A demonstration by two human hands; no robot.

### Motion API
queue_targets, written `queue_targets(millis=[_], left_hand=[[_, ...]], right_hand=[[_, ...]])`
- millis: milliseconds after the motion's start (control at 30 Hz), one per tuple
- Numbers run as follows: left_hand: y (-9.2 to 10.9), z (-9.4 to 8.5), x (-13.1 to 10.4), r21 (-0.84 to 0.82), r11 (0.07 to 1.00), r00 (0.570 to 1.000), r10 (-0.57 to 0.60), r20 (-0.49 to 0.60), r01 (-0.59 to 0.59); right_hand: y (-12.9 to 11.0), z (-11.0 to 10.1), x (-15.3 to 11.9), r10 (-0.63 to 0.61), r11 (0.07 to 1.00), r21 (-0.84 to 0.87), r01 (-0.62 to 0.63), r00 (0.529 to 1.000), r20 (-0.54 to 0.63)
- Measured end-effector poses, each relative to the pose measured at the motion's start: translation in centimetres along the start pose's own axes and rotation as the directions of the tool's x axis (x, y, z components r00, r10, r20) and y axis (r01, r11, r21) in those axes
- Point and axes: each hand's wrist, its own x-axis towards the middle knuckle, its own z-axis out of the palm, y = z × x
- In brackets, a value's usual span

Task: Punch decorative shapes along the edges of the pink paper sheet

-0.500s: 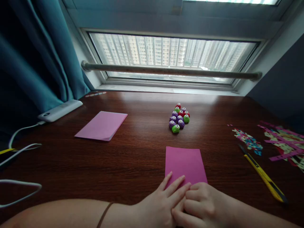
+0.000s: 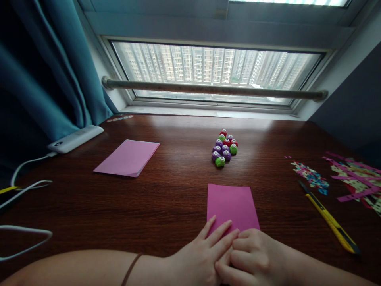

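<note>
A magenta sheet of paper [image 2: 230,204] lies flat on the brown wooden table in front of me, its near edge covered by both hands. My left hand [image 2: 205,250] rests on its lower left part, fingers stretched out and spread. Beside it, touching the left fingers, my right hand [image 2: 251,256] is closed over the lower right part of the sheet, knuckles up and fingers curled. Whatever may be between those curled fingers is hidden.
Lighter pink paper [image 2: 127,158] lies to the left. Small purple, green and red pieces with white tops [image 2: 225,149] cluster behind the sheet. On the right are a yellow utility knife [image 2: 331,220], tiny coloured bits [image 2: 312,176] and paper strips [image 2: 357,180]. A white power strip [image 2: 76,139] sits far left.
</note>
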Motion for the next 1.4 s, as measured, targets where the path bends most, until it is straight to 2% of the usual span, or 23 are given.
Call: queue_targets(millis=[167, 433, 767, 1200, 1400], left_hand=[[-0.01, 0.12, -0.05, 0.007, 1.000, 0.999, 0.007, -0.043, -0.007], [0.03, -0.02, 0.02, 0.016, 1.000, 1.000, 0.002, 0.003, -0.002], [-0.06, 0.10, -0.02, 0.022, 1.000, 0.999, 0.005, -0.044, -0.004], [-0.01, -0.03, 0.15, 0.020, 1.000, 0.999, 0.004, 0.040, -0.005], [-0.01, 0.19, 0.07, 0.007, 1.000, 1.000, 0.006, -0.006, -0.006]], right_hand=[[0.09, -0.08, 0.06, -0.004, 1.000, -0.008, 0.004, 1.000, -0.014], [0.02, 0.04, 0.03, 0.000, 1.000, -0.015, -0.001, 1.000, -0.011], [0.03, -0.07, 0.06, 0.001, 1.000, -0.013, -0.001, 1.000, -0.021], [0.05, -0.05, 0.18, -0.005, 1.000, -0.018, 0.005, 1.000, -0.025], [0.02, -0.19, 0.09, -0.001, 1.000, -0.022, 0.000, 1.000, -0.011]])
